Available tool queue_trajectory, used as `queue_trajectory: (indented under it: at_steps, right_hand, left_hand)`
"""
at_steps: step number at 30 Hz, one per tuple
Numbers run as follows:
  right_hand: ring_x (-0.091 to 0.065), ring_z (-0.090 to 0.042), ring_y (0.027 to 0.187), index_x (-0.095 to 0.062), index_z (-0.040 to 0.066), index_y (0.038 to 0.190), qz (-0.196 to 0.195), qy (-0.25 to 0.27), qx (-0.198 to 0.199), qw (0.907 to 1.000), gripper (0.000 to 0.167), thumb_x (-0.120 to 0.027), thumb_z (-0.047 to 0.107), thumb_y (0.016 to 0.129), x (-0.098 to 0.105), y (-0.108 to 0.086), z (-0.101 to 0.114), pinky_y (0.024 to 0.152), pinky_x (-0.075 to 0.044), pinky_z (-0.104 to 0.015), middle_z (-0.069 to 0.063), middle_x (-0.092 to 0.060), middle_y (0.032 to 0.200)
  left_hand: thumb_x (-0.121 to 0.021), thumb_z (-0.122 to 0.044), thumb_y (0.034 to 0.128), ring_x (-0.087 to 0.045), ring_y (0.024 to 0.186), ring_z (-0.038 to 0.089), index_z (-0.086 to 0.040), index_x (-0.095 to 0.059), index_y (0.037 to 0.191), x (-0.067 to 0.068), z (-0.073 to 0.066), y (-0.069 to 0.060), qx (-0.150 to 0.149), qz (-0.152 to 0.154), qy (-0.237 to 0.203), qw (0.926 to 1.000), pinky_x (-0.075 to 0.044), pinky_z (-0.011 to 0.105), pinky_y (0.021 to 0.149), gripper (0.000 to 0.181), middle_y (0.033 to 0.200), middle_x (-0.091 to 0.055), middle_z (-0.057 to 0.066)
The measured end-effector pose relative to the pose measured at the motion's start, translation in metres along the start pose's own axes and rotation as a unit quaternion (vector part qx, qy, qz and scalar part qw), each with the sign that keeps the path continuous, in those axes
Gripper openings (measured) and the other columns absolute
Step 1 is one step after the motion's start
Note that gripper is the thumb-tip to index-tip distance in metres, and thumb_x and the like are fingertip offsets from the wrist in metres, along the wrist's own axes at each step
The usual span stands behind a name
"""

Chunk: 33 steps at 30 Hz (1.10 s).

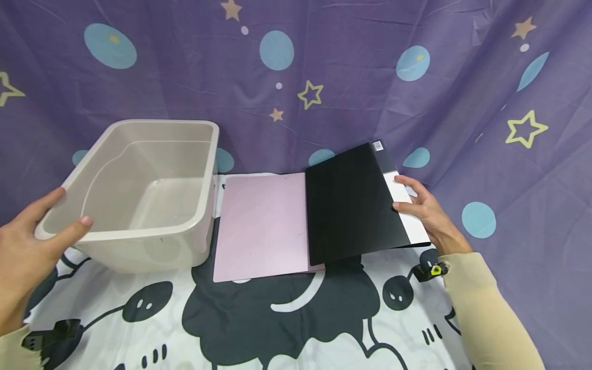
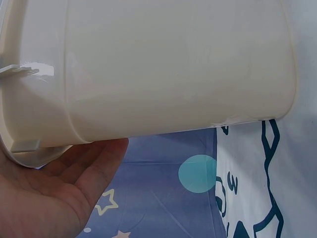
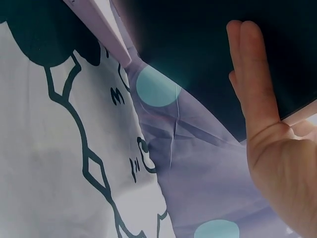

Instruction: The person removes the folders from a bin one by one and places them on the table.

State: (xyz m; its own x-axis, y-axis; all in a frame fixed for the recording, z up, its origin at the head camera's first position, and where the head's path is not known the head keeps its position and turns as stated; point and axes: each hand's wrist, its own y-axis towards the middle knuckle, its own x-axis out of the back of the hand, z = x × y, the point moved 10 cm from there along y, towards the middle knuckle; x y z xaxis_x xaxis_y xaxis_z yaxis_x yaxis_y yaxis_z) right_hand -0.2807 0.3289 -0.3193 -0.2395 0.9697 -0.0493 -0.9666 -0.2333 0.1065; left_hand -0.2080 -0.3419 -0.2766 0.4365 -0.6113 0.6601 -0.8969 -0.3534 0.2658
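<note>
My left hand (image 1: 32,246) grips the left near corner of a beige plastic bin (image 1: 196,221), with the thumb over its rim. In the left wrist view, the fingers of this hand (image 2: 74,188) lie against the outside of the bin (image 2: 173,74). My right hand (image 1: 430,218) holds the right edge of a black folder (image 1: 353,205), which has a white strip and a barcode label along that side. The folder is tilted, its right side raised. Its left edge overlaps a flat pink folder (image 1: 263,226). Straight fingers (image 3: 255,74) support the black underside in the right wrist view.
A white cloth (image 1: 152,341) with dark cartoon sheep covers the surface. Behind it hangs a purple curtain (image 1: 351,92) with stars and blue dots. The bin stands just left of the pink folder, its inside bare.
</note>
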Motion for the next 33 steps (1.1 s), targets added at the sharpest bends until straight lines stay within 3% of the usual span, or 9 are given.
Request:
queue_trajectory:
  at_steps: [5,6,9,13,17,24,28,31,33]
  right_hand:
    - [-0.068,-0.02,0.081,-0.031,0.011,0.147,0.009,0.01,-0.015,0.9998,0.065,-0.056,-0.008,0.09,0.001,-0.001,-0.001,0.067,-0.056,-0.034,-0.008,-0.066,0.099]
    - [-0.068,-0.02,0.081,-0.031,0.012,0.147,0.009,0.009,-0.016,0.9998,0.065,-0.056,-0.008,0.09,0.002,-0.001,-0.001,0.067,-0.056,-0.034,-0.008,-0.067,0.098]
    - [-0.068,-0.02,0.08,-0.031,0.012,0.146,0.008,0.008,-0.019,0.9997,0.065,-0.055,-0.008,0.09,0.004,-0.001,0.0,0.066,-0.056,-0.034,-0.007,-0.067,0.098]
    - [-0.068,-0.023,0.084,-0.028,0.012,0.146,0.023,0.052,-0.022,0.9981,0.065,-0.051,-0.012,0.09,0.003,-0.001,0.0,0.067,-0.056,-0.039,-0.01,-0.064,0.105]
    - [-0.068,-0.021,0.083,-0.031,0.012,0.146,0.021,0.035,-0.021,0.9989,0.064,-0.052,-0.012,0.09,0.006,0.001,0.001,0.066,-0.056,-0.036,-0.009,-0.064,0.104]
    - [-0.068,-0.02,0.078,-0.034,0.015,0.145,0.029,0.007,-0.035,0.9989,0.062,-0.054,-0.008,0.091,0.011,0.002,0.0,0.064,-0.055,-0.034,-0.008,-0.067,0.095]
    - [-0.067,-0.019,0.078,-0.035,0.015,0.145,0.025,-0.019,-0.04,0.9987,0.062,-0.056,-0.007,0.09,0.015,0.003,0.0,0.064,-0.055,-0.033,-0.007,-0.068,0.093]
    - [-0.068,-0.02,0.079,-0.034,0.014,0.145,0.037,-0.01,-0.042,0.9984,0.062,-0.054,-0.008,0.09,0.014,0.004,-0.001,0.065,-0.055,-0.034,-0.008,-0.068,0.094]
    - [-0.068,-0.021,0.08,-0.032,0.014,0.145,0.047,-0.002,-0.044,0.9979,0.062,-0.053,-0.008,0.091,0.014,0.005,-0.001,0.066,-0.056,-0.036,-0.008,-0.068,0.094]
  left_hand:
    - [-0.065,-0.029,0.0876,-0.029,0.13,0.052,-0.026,-0.021,0.152,-0.001,0.0,0.0,0.003,0.004,-0.005,1.0,-0.025,0.054,0.108,0.078,0.151,-0.027,0.023]
    - [-0.066,-0.029,0.0871,-0.03,0.13,0.05,-0.026,-0.022,0.152,-0.001,0.001,0.0,0.003,0.001,-0.004,1.0,-0.025,0.045,0.11,0.078,0.15,-0.028,0.022]
    - [-0.066,-0.029,0.0872,-0.03,0.13,0.05,-0.027,-0.022,0.152,-0.001,0.001,0.0,0.002,0.001,-0.004,1.0,-0.024,0.048,0.11,0.078,0.15,-0.028,0.022]
    - [-0.065,-0.029,0.0877,-0.031,0.13,0.051,-0.027,-0.021,0.152,-0.002,0.002,0.0,0.003,0.002,-0.005,1.0,-0.023,0.049,0.109,0.078,0.15,-0.028,0.022]
    - [-0.065,-0.029,0.0879,-0.031,0.13,0.049,-0.029,-0.022,0.152,-0.002,0.002,-0.001,0.01,0.005,-0.008,0.9999,-0.024,0.039,0.109,0.078,0.151,-0.028,0.022]
    - [-0.065,-0.03,0.088,-0.031,0.129,0.053,-0.025,-0.02,0.153,-0.003,-0.001,0.0,0.002,0.009,-0.001,1.0,-0.024,0.062,0.104,0.079,0.151,-0.026,0.023]
    - [-0.065,-0.03,0.0874,-0.034,0.126,0.053,-0.023,-0.021,0.153,-0.002,-0.002,0.0,-0.001,0.002,0.009,1.0,-0.025,0.048,0.108,0.079,0.15,-0.029,0.022]
    - [-0.065,-0.029,0.0874,-0.034,0.126,0.053,-0.021,-0.023,0.152,-0.001,-0.004,-0.001,-0.001,-0.001,0.007,1.0,-0.026,0.048,0.108,0.078,0.15,-0.029,0.023]
    - [-0.064,-0.029,0.0879,-0.033,0.127,0.054,-0.02,-0.022,0.153,-0.002,-0.006,-0.001,0.001,0.003,0.003,1.0,-0.025,0.058,0.106,0.078,0.15,-0.028,0.024]
